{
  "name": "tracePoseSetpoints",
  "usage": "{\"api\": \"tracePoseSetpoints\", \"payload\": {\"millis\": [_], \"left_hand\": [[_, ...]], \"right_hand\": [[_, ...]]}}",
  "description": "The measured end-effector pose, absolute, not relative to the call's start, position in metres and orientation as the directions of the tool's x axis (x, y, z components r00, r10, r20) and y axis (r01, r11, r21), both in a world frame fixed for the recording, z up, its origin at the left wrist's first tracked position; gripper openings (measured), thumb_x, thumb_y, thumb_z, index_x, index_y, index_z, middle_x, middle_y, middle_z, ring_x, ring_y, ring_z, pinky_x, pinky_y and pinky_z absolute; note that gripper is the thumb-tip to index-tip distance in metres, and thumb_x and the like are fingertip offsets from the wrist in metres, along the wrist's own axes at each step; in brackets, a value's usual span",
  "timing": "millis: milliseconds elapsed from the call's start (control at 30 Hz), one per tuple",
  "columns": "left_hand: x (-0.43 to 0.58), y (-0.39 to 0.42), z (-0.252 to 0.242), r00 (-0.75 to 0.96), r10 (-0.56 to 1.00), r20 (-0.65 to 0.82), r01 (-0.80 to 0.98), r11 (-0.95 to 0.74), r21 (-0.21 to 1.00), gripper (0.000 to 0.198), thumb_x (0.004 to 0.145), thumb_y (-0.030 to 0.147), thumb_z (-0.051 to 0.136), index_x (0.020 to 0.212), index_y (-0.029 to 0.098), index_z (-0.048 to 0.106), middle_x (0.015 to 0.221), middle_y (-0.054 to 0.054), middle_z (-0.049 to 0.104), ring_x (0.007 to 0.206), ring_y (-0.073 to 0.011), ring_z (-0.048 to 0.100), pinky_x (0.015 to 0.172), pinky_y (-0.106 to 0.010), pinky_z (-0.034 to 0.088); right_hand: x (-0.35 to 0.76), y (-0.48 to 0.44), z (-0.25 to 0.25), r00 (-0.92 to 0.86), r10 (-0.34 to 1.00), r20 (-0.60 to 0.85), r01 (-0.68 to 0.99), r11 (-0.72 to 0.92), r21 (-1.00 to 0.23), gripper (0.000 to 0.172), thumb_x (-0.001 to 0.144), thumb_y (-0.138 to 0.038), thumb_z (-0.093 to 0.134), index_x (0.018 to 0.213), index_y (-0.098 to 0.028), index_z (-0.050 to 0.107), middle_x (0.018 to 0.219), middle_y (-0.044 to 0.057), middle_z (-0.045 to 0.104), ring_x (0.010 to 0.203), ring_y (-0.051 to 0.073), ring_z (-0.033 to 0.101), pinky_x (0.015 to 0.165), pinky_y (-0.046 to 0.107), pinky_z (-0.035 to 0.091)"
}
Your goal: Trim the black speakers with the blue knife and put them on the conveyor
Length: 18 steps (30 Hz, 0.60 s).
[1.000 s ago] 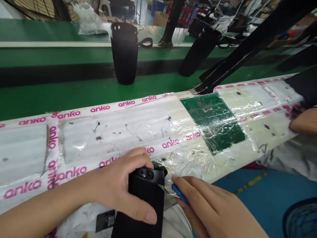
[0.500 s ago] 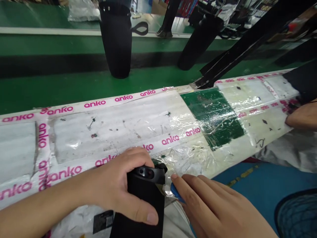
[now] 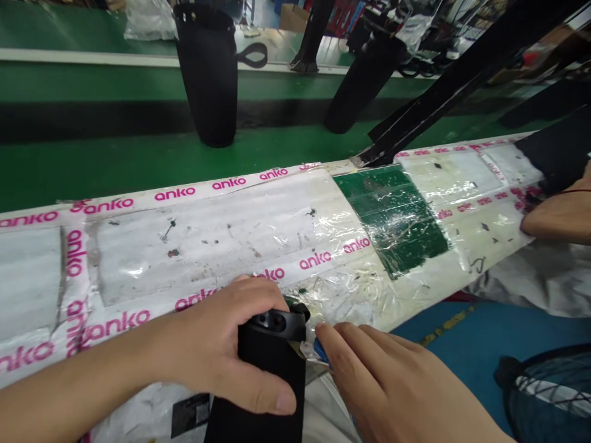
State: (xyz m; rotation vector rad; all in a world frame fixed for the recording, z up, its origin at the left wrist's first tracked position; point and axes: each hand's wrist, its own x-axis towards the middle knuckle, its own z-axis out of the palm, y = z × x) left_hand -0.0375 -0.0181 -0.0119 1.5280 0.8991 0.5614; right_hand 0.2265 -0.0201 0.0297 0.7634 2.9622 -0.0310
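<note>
My left hand point(image 3: 242, 344) is wrapped round a black sleeve point(image 3: 261, 384) near its upper end, thumb along the near face. A shiny black rim piece point(image 3: 286, 326) with small round holes lies across that end. In my right hand point(image 3: 378, 375) is a small blue-handled cutter point(image 3: 319, 351), mostly covered by my fingers. Its metal tip sits at the right edge of the sleeve, just below the rim; whether it is touching cannot be made out.
A worktop point(image 3: 221, 234) covered in white sheet and anko tape runs across. Beyond it, a black cylindrical sleeve point(image 3: 207, 80) and a second black sleeve point(image 3: 364, 86) stand on a green surface. A dark slanted post point(image 3: 443, 86) rises behind. At right are another person's hand point(image 3: 561, 212) and a mesh basket point(image 3: 549, 394).
The cutter tip has shifted slightly left, closer under the rim piece. The view has turned a little, and more of the mesh basket shows at the lower right.
</note>
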Motion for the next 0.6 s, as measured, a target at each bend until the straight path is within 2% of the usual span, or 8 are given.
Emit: {"api": "tracePoseSetpoints", "payload": {"millis": [167, 333, 500, 600], "left_hand": [[-0.034, -0.015, -0.01, 0.603, 0.787, -0.13, 0.225, -0.011, 0.974, 0.04, 0.075, 0.052, 0.084, 0.088, 0.022, 0.06, 0.09, 0.001, 0.056, 0.082, -0.0185, 0.056, 0.07, -0.028, 0.045], [-0.032, -0.014, -0.007, 0.605, 0.778, -0.172, 0.236, 0.03, 0.971, 0.039, 0.077, 0.051, 0.081, 0.082, 0.021, 0.057, 0.083, 0.002, 0.053, 0.073, -0.0159, 0.055, 0.06, -0.026, 0.042], [-0.03, -0.015, -0.008, 0.587, 0.779, -0.221, 0.267, 0.071, 0.961, 0.033, 0.077, 0.045, 0.08, 0.088, 0.022, 0.061, 0.085, 0.002, 0.056, 0.073, -0.0158, 0.057, 0.06, -0.024, 0.044], [-0.03, -0.019, -0.01, 0.557, 0.808, -0.19, 0.264, 0.045, 0.964, 0.033, 0.078, 0.045, 0.08, 0.087, 0.022, 0.059, 0.082, 0.003, 0.055, 0.073, -0.0158, 0.056, 0.06, -0.025, 0.044]], "right_hand": [[0.22, -0.017, 0.029, -0.874, 0.48, -0.079, 0.475, 0.877, 0.065, 0.059, 0.065, -0.002, 0.045, 0.122, -0.014, 0.048, 0.08, 0.004, 0.067, 0.055, 0.023, 0.063, 0.044, 0.035, 0.043], [0.212, -0.013, 0.033, -0.862, 0.485, -0.145, 0.485, 0.874, 0.035, 0.055, 0.059, -0.005, 0.049, 0.112, -0.018, 0.049, 0.075, 0.002, 0.065, 0.05, 0.021, 0.06, 0.044, 0.034, 0.037], [0.199, 0.001, 0.051, -0.803, 0.486, -0.345, 0.521, 0.853, -0.012, 0.039, 0.061, -0.009, 0.061, 0.095, -0.025, 0.05, 0.065, -0.004, 0.058, 0.04, 0.019, 0.055, 0.042, 0.034, 0.014], [0.217, 0.007, 0.068, -0.833, 0.45, -0.322, 0.475, 0.88, 0.001, 0.035, 0.064, -0.013, 0.063, 0.093, -0.026, 0.05, 0.066, -0.004, 0.058, 0.042, 0.018, 0.051, 0.042, 0.035, 0.014]]}}
